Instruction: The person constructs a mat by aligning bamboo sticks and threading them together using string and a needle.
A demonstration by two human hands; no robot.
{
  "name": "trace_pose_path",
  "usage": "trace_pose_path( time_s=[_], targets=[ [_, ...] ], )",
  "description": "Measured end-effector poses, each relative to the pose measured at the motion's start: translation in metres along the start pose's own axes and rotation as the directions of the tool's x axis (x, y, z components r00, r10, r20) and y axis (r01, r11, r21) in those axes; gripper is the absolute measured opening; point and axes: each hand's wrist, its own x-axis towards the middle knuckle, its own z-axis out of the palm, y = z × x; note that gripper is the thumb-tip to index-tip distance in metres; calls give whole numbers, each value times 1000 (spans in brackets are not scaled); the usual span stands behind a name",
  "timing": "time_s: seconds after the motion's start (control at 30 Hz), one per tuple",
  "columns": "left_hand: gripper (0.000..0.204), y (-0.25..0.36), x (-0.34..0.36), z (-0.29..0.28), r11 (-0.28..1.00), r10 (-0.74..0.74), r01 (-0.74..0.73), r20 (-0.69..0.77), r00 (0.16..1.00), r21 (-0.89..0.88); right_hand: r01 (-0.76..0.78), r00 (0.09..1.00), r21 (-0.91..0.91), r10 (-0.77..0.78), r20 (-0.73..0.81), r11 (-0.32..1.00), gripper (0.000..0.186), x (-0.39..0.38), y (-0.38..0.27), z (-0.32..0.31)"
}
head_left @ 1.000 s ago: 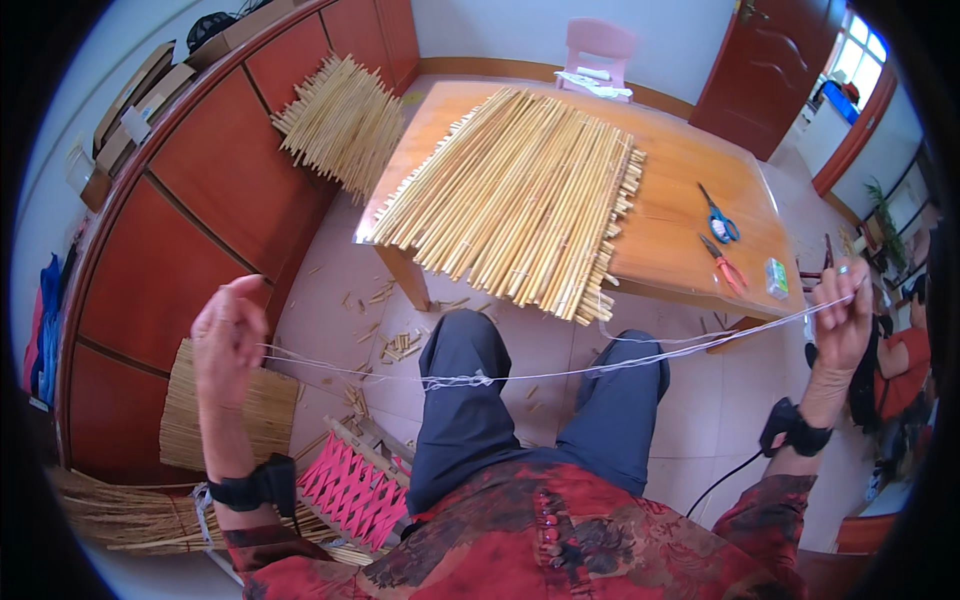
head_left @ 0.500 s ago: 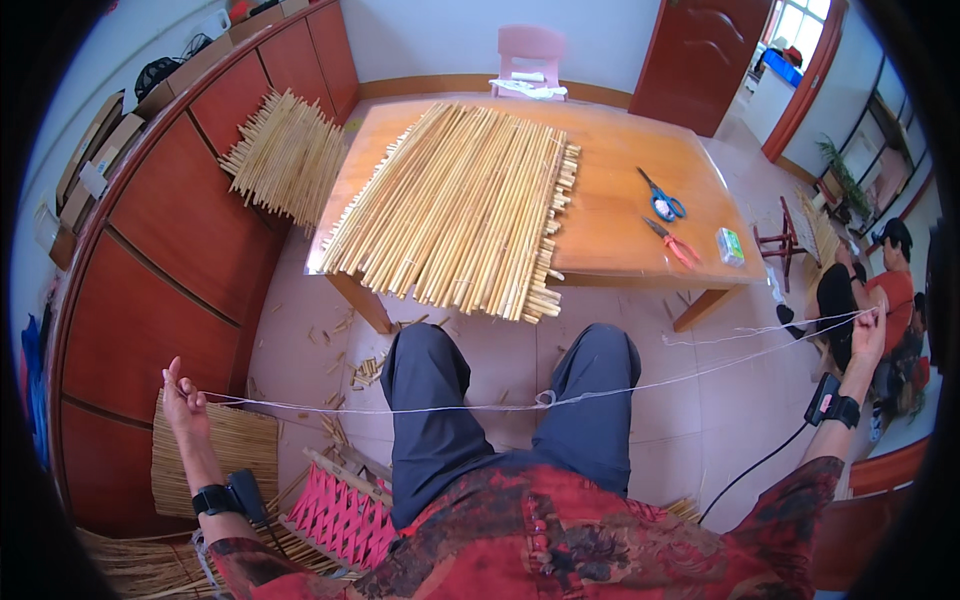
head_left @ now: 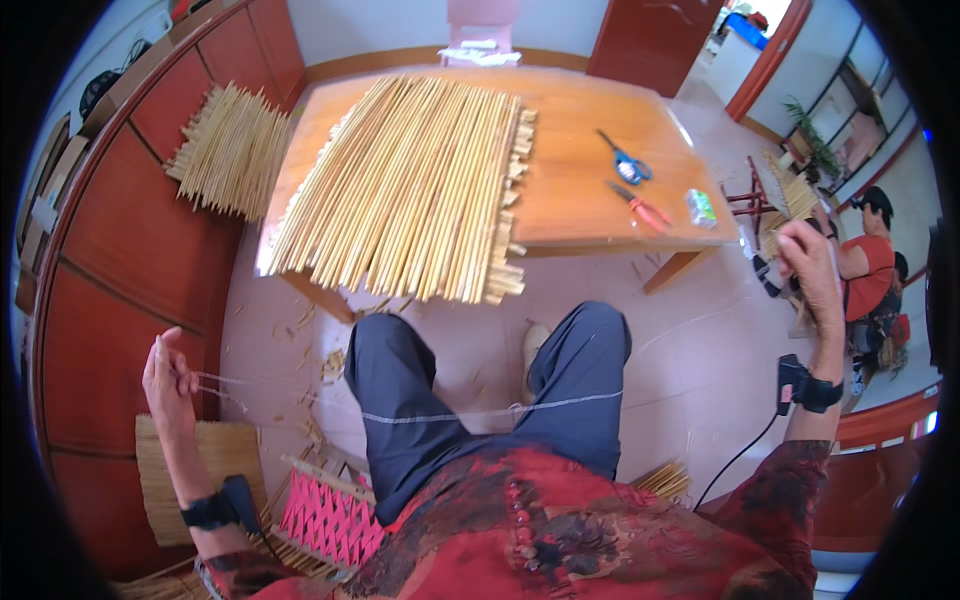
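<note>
My left hand (head_left: 172, 385), at the far left, grips a thin white string (head_left: 490, 410) that sags across my dark trousers. My right hand (head_left: 808, 262), raised at the right with fingers curled, holds the other part, only faintly visible there. In front of my knees, a mat of pale straight sticks (head_left: 395, 190) lies on the wooden table (head_left: 575, 215). Right of the mat are blue-handled scissors (head_left: 625, 160), red-handled pliers (head_left: 640, 205) and a small green-and-white pack (head_left: 701, 208).
More stick bundles (head_left: 225, 150) lean against red cabinets (head_left: 120, 330). A pink woven seat (head_left: 330, 518) is low at my left, near scattered offcuts. A pink chair (head_left: 480, 22) stands behind the table. A co-worker in red (head_left: 862, 265) is seated at the right.
My left hand has moved leftward and down since a second ago, rising slightly lately. My right hand has risen from its position half a second ago and moved left; the view has shifted too.
</note>
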Motion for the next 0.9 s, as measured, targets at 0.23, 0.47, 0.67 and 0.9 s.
trace_pose_path(
  time_s=[0.23,0.47,0.67,0.9],
  targets=[
    [32,38,-34,57,997,-11,-21,431,903,71,168,982,11,-166,-86,986,21,111,-45,-72],
    [37,38,-62,121,989,-76,134,574,815,-59,718,662,252,-524,-536,649,18,257,-169,-72],
    [30,40,-80,151,981,-147,195,734,664,21,352,926,199,-371,71,915,19,266,-132,65],
    [27,58,-71,188,996,-34,88,834,550,-18,636,755,-425,-632,173,644,12,191,-124,105]
  ],
)
